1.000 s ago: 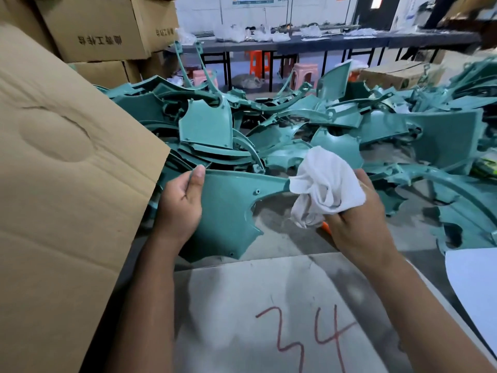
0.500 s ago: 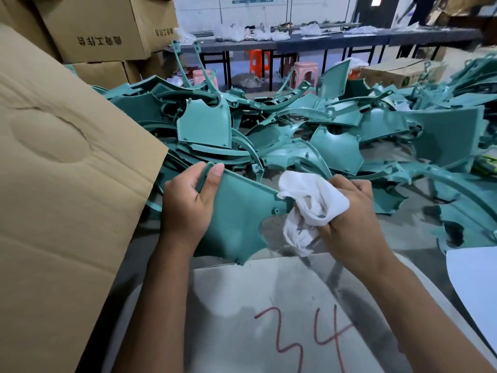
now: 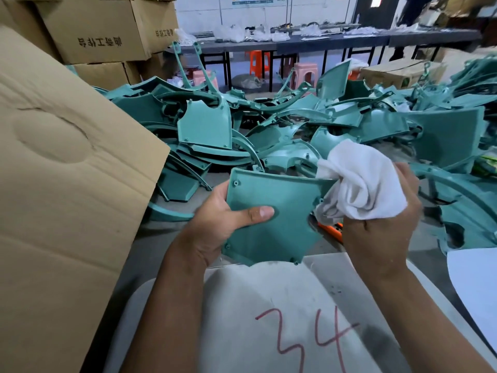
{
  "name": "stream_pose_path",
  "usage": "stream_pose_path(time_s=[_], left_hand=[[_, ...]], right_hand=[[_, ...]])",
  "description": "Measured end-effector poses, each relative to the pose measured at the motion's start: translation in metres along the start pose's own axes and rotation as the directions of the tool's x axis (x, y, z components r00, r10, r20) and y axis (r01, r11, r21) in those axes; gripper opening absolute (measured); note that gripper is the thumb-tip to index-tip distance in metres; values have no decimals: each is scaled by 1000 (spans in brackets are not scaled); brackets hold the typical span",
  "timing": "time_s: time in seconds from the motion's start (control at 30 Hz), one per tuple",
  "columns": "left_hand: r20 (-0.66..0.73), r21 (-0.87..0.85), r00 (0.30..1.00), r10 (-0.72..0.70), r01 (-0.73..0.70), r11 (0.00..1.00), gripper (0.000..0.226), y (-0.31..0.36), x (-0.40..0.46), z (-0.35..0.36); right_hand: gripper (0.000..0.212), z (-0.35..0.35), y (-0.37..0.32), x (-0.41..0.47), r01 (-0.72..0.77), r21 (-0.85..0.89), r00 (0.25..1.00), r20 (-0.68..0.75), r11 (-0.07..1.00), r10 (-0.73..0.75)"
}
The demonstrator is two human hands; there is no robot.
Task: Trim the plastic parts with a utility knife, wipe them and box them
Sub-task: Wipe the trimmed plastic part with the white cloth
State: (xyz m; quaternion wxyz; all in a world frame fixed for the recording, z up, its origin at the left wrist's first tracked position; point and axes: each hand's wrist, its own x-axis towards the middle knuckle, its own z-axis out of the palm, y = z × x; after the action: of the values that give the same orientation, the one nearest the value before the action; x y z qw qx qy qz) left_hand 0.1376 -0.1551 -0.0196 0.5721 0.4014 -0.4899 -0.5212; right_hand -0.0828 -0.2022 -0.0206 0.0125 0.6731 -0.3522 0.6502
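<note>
My left hand (image 3: 215,227) grips a flat teal plastic panel (image 3: 279,211) by its left edge, thumb across its face, above the table's front. My right hand (image 3: 382,227) holds a bunched white cloth (image 3: 357,184) against the panel's upper right corner. An orange utility knife (image 3: 332,230) shows partly under my right hand, most of it hidden. A big heap of teal plastic parts (image 3: 295,125) fills the table behind.
A tall cardboard flap (image 3: 67,197) of a box stands at the left. A grey board marked "34" (image 3: 295,319) lies in front of me. Stacked cartons (image 3: 102,30) at back left, a long bench with stools (image 3: 304,74) behind.
My left hand turned the panel and shifted it right, thumb now across its face. The cloth moved from the panel's lower right notch up to its top right corner.
</note>
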Motion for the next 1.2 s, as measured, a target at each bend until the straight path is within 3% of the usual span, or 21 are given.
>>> stream_pose_path(time_s=[0.17,0.37,0.47,0.57,0.7,0.77,0.83,0.9,1.0,1.2], left_hand=[[-16,84,994,108,-107,991,34,8,1,16],[47,165,986,157,-163,973,33,23,0,16],[41,236,982,186,-190,953,29,24,-1,15],[25,328,972,232,-228,917,24,25,0,21],[25,506,937,349,-313,804,9,22,6,34],[-19,586,923,385,-302,752,15,19,6,39],[-63,655,871,487,-332,679,17,13,4,44],[-104,738,799,592,-337,584,21,9,1,47],[-153,706,882,446,-219,673,24,6,10,43],[-85,628,921,380,-247,738,9,1,10,42]], right_hand=[[17,3,-9,4,88,-187,995,57,978,-79],[13,-3,-12,10,133,-73,978,173,988,-119],[16,3,-14,8,217,-170,950,262,961,-168],[14,12,-24,8,240,-219,950,254,946,-182],[37,18,-39,4,276,-179,930,298,944,-215],[61,19,-45,0,257,-100,908,366,961,-204],[67,21,-47,-3,234,-16,899,384,972,-210],[52,25,-46,-5,225,63,908,348,972,-233],[22,32,-38,-5,276,109,929,226,955,-294],[21,25,-10,4,360,131,921,110,924,-374]])
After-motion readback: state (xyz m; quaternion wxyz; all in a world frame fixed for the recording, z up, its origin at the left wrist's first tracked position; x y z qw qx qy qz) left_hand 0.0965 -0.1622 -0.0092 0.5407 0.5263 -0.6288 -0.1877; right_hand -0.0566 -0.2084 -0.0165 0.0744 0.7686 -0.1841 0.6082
